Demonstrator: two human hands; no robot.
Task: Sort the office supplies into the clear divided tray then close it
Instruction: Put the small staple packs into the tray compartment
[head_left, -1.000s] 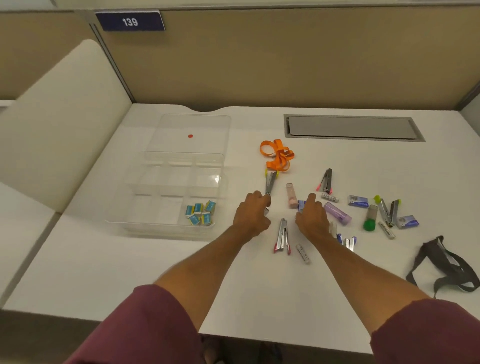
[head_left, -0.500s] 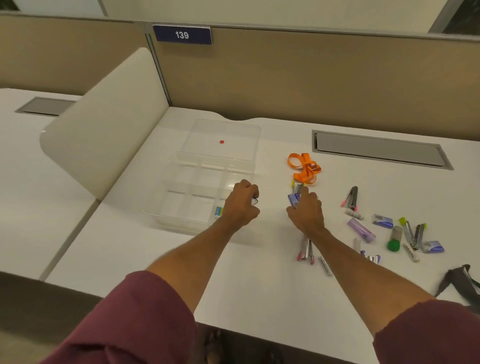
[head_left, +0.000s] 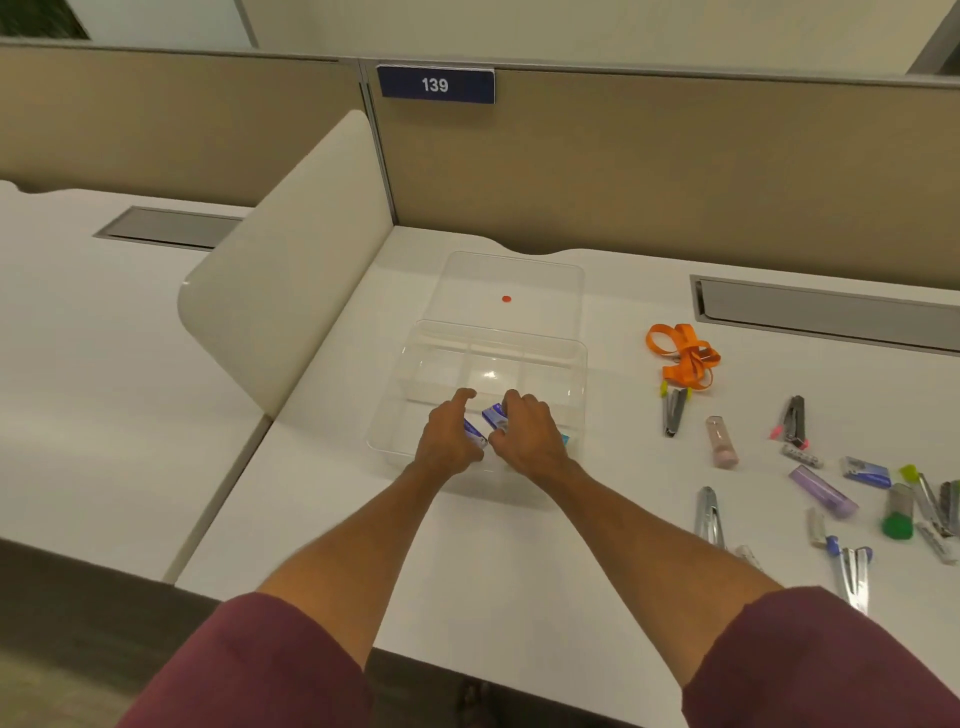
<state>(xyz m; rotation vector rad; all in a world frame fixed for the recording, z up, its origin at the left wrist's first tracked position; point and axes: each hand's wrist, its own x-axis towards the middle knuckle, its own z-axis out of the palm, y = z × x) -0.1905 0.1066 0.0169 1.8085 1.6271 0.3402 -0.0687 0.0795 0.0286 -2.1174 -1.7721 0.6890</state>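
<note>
The clear divided tray (head_left: 415, 364) lies on the white desk with its lid (head_left: 506, 280) open flat behind it, a red dot on the lid. Both my hands are over the tray's near middle compartment. My left hand (head_left: 449, 439) grips a small blue staple box (head_left: 475, 433). My right hand (head_left: 527, 434) grips another blue staple box (head_left: 494, 417). Small cyan boxes (head_left: 564, 439) peek out behind my right hand in the near right compartment.
Right of the tray lie an orange lanyard (head_left: 683, 356), several staplers (head_left: 674, 410), a pink tube (head_left: 722, 441), a purple case (head_left: 823, 491), a blue staple box (head_left: 866, 472) and a green-capped tube (head_left: 898, 514). A cream divider panel (head_left: 291, 291) stands left.
Both hands have moved left from the loose supplies to above the tray, each carrying a blue staple box. The camera view has swung left as well.
</note>
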